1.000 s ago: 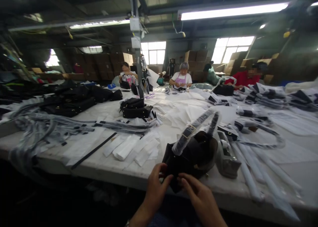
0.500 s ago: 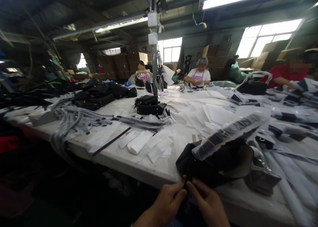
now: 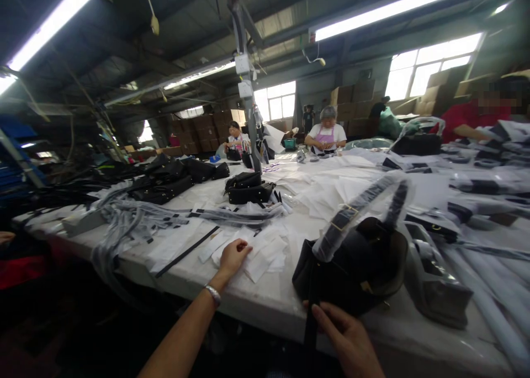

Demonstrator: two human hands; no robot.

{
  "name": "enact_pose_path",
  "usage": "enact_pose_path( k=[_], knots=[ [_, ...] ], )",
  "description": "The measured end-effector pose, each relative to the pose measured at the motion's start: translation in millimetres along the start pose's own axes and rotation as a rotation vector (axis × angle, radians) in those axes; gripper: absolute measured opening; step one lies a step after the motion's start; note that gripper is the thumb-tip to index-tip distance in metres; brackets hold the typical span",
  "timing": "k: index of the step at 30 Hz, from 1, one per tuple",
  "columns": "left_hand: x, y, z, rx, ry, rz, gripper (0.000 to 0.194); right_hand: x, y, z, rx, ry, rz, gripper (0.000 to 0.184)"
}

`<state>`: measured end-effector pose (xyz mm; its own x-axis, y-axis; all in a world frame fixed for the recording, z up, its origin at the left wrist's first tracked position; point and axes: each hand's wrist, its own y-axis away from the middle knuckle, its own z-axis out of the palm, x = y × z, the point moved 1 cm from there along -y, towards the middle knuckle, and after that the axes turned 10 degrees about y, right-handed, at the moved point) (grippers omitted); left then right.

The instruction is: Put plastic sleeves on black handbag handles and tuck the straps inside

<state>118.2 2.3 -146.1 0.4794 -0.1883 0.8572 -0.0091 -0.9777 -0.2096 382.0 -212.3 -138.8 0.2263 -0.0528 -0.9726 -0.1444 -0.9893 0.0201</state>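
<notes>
My right hand (image 3: 345, 334) pinches a narrow black strap (image 3: 311, 325) hanging over the table's front edge. The strap runs down the side of a black handbag (image 3: 331, 284), which stands on the table with its top open. Clear plastic wraps the bag's raised handle (image 3: 370, 193), and a gold-coloured buckle shows through it. My left hand (image 3: 234, 256), with a silver bracelet on its wrist, reaches over the loose white sheets (image 3: 265, 256). Its fingers are closed together on a white sheet; the fingertips are partly hidden.
Plastic-wrapped straps (image 3: 144, 218) lie in a tangle at left, near piled black bags (image 3: 165, 176). A smaller black bag stack (image 3: 248, 189) sits mid-table by a metal post (image 3: 252, 124). Grey wrapped material (image 3: 443, 301) lies at right. Co-workers sit across the table.
My left hand has let go of the strap and moved left and forward onto the white sheets. My right hand still holds the strap. The bag's handle stands more upright, and the view has shifted.
</notes>
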Motion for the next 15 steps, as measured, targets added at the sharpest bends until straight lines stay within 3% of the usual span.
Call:
enact_pose_path(
  k=[4, 9, 12, 15],
  knots=[
    [2.3, -5.7, -6.3, 0.018, 0.106, 0.008, 0.023, -0.6, 1.1, 0.2, 0.017, -0.041, -0.001, 0.045],
    [37.9, 2.1, -23.6, 0.042, 0.287, -0.001, 0.036, 3.1, -2.2, 6.7, 0.028, -0.077, 0.007, 0.05],
    [64.3, 32.4, -23.2, -0.039, 0.382, -0.022, 0.04, 0.3, -3.9, 11.3, -0.007, -0.18, -0.008, 0.049],
    [80.1, 79.2, -6.3, -0.166, 0.428, -0.063, 0.034, -7.8, -1.9, 15.1, -0.051, -0.321, -0.043, 0.044]
  ],
)
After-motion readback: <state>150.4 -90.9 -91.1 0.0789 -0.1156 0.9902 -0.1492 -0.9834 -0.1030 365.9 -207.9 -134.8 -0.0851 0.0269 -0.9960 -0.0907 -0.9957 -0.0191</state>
